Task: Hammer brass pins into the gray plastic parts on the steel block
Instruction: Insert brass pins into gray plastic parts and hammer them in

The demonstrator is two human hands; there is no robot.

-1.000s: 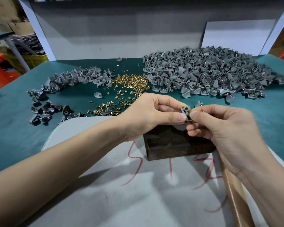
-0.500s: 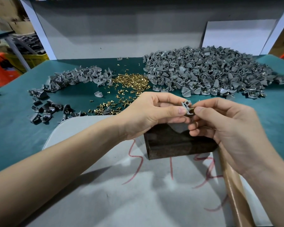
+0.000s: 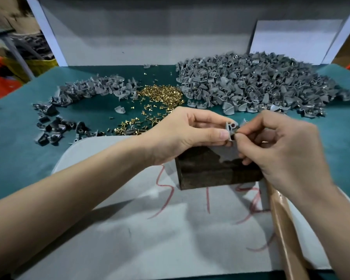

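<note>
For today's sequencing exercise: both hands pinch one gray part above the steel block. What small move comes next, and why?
Probably lower the gray part onto the steel block: the left hand and right hand pinch it in the air over the block, and the hammer handle lies ungripped beside it.

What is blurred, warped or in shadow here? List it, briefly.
Head view: the wide-angle lens bows the teal table and leans the white post; the right hand looks slightly motion-soft, while the left hand and the pinched gray part are sharper; soft light leaves a faint forearm shadow on the gray mat; mild sheen on the hammer handle.
</note>
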